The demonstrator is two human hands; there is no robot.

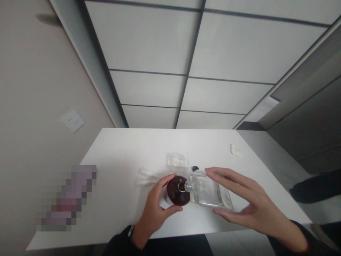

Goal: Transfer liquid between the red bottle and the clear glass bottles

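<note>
My left hand (159, 201) is wrapped round a brown bottle (176, 192) that stands upright with its mouth uncapped. In my right hand (245, 199) is a clear square glass bottle (210, 191), gripped between the thumb below and the fingers above. The glass bottle is tilted onto its side, and its threaded neck (189, 186) rests at the brown bottle's mouth. Clear liquid seems to lie inside the glass bottle; whether any flows out, I cannot tell. Just beyond it on the table lies a small dark cap (195, 168).
On the white table (119, 153) a clear shallow box (177, 160) sits behind the bottles. Thin whitish strands (146, 176) lie left of my left hand, and a crumpled whitish piece (234, 150) is at the back right. A blurred-out pinkish object (69, 197) is at the left edge.
</note>
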